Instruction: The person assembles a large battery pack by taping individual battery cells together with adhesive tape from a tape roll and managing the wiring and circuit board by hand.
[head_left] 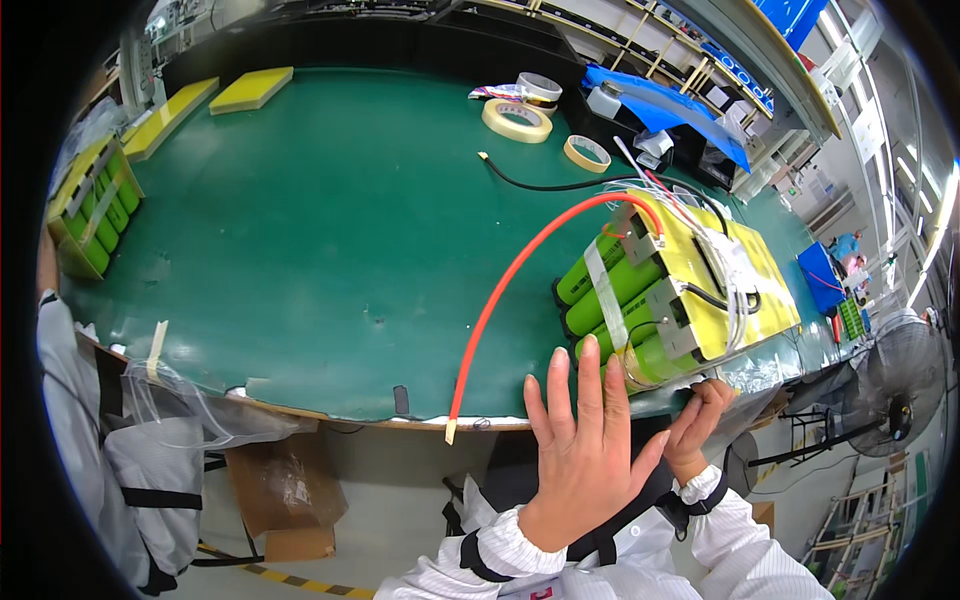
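Note:
A battery pack of green cylindrical cells (625, 285) lies at the table's right front, with a yellow board (755, 275) over its top. Clear tape crosses the cells. A thick red cable (500, 295) arches from the pack toward the front edge, and a black cable (560, 187) runs out behind. Thin white wires (738, 290) bundle across the board. My left hand (590, 440) is open, fingers outstretched, its fingertips at the pack's near end. Close by, my right hand (697, 425) has curled fingers beneath the pack's near edge; whatever they hold is hidden.
Tape rolls (517, 122) lie at the back of the green table (300, 250). Yellow boards (250, 90) and another green battery pack (100, 208) are at the left, beside a person's sleeve (70, 400). A fan (885, 390) stands at the right.

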